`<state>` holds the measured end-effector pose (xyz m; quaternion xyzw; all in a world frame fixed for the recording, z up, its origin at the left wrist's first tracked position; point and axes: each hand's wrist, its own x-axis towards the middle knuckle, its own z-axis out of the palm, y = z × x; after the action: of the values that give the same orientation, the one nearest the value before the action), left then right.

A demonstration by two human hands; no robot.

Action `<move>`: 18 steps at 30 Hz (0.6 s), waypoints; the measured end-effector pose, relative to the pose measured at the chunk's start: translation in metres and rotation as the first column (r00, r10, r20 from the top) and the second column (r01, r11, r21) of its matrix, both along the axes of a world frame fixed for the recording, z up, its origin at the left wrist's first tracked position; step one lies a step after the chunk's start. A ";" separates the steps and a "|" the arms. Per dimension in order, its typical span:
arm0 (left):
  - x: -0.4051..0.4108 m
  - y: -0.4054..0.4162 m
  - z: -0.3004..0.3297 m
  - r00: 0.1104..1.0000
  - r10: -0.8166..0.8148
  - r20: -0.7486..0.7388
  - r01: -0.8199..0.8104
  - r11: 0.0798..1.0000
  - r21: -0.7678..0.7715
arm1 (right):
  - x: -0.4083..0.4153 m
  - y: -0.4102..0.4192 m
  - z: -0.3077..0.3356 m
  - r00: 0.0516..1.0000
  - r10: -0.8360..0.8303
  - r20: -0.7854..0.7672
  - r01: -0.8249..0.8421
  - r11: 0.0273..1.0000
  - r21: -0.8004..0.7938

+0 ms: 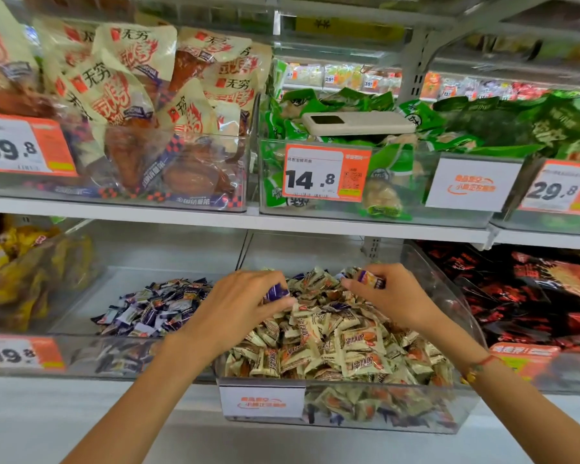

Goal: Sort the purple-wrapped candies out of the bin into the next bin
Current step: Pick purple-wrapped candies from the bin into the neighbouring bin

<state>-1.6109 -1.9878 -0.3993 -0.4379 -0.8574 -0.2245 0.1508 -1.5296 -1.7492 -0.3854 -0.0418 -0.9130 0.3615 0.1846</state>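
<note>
Store shelving, white metal, two tiers in view, each lined with clear plastic bins.

Lower tier, 6 o'clock: clear bin [345, 423], rigid and glossy with a tall sloped side wall, heaped with cream-wrapped candies [342, 346]; small pillow-shaped packs, crinkled film, orange print. A few purple wrappers show among them near the top of the heap. White label with orange script on its front wall.

Next bin [91, 296], at 9 o'clock from the first, same clear plastic: holds a loose low pile of purple-wrapped candies [154, 306], purple and white film, same small pillow shape. Much of its floor is bare. Price tag reading 19.8 on its front.

Left hand [245, 303]: over the rear left part of the cream heap, fingers curled round one purple candy [276, 292].
Right hand [382, 296]: over the rear right part of the same heap, thumb and fingers pinching a second purple candy [370, 278], raised clear of the pile. Red and yellow cord bracelet [479, 365] on that wrist.

Lower tier, 3 o'clock: black and red snack bags [523, 289]. At 9 o'clock, far edge: yellow packs [21, 262].

Upper tier, 11 o'clock: bin of cream pouches [141, 95] with red characters, tag 39.8. At 12 o'clock: bin of green packs [365, 142], tag 14.8 [325, 172]; a white phone-like slab [359, 123] lies flat on top.
</note>
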 end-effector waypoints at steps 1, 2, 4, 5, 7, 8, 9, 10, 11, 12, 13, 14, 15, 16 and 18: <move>0.004 -0.001 0.000 0.999 0.012 0.035 -0.015 0.997 0.081 | -0.009 -0.003 0.001 1.000 -0.013 0.029 0.009 0.991 0.134; 0.009 -0.003 0.001 0.995 0.019 0.094 -0.035 0.984 0.173 | -0.018 -0.007 -0.001 0.994 -0.027 0.110 -0.005 0.960 0.282; 0.012 -0.010 0.000 0.982 0.029 0.189 -0.095 0.933 0.346 | -0.033 -0.015 -0.007 0.935 -0.099 0.342 -0.104 0.842 0.529; 0.011 -0.016 0.000 0.976 0.051 0.213 -0.137 0.902 0.410 | -0.036 -0.018 -0.009 0.908 -0.126 0.400 -0.148 0.796 0.587; 0.004 -0.034 -0.002 0.964 0.114 0.240 -0.223 0.842 0.492 | -0.038 -0.019 -0.010 0.907 -0.133 0.400 -0.154 0.780 0.607; -0.001 -0.046 -0.004 0.956 0.142 0.256 -0.258 0.822 0.509 | -0.036 -0.019 -0.009 0.920 -0.118 0.373 -0.137 0.797 0.589; -0.006 -0.058 -0.008 0.946 0.167 0.277 -0.292 0.810 0.509 | -0.033 -0.018 -0.009 0.932 -0.100 0.349 -0.125 0.815 0.566; -0.011 -0.070 -0.012 0.934 0.192 0.302 -0.326 0.805 0.495 | -0.030 -0.018 -0.010 0.941 -0.090 0.325 -0.110 0.830 0.547; -0.017 -0.080 -0.017 0.920 0.215 0.328 -0.358 0.804 0.475 | -0.027 -0.020 -0.011 0.958 -0.076 0.278 -0.087 0.843 0.531; -0.021 -0.089 -0.020 0.906 0.224 0.360 -0.382 0.800 0.463 | -0.026 -0.025 -0.012 0.977 -0.052 0.206 -0.059 0.865 0.498; -0.025 -0.095 -0.024 0.893 0.218 0.393 -0.398 0.791 0.465 | -0.025 -0.035 -0.011 0.993 -0.009 0.119 -0.043 0.904 0.426; -0.028 -0.099 -0.027 0.884 0.204 0.421 -0.406 0.780 0.476 | -0.026 -0.048 -0.008 0.998 0.047 0.046 -0.059 0.946 0.319; -0.030 -0.102 -0.028 0.879 0.197 0.435 -0.413 0.771 0.485 | -0.029 -0.066 -0.004 0.994 0.111 -0.001 -0.109 0.973 0.205; -0.033 -0.103 -0.029 0.878 0.202 0.435 -0.417 0.769 0.485 | -0.035 -0.085 -0.001 0.983 0.181 -0.031 -0.176 0.976 0.125; -0.043 -0.106 -0.031 0.877 0.240 0.417 -0.429 0.781 0.453 | -0.051 -0.125 0.003 0.952 0.299 -0.060 -0.291 0.950 0.113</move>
<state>-1.6540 -2.0935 -0.4306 -0.1718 -0.8382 -0.4936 0.1555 -1.5805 -1.8740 -0.3820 0.1185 -0.9186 0.3387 0.1653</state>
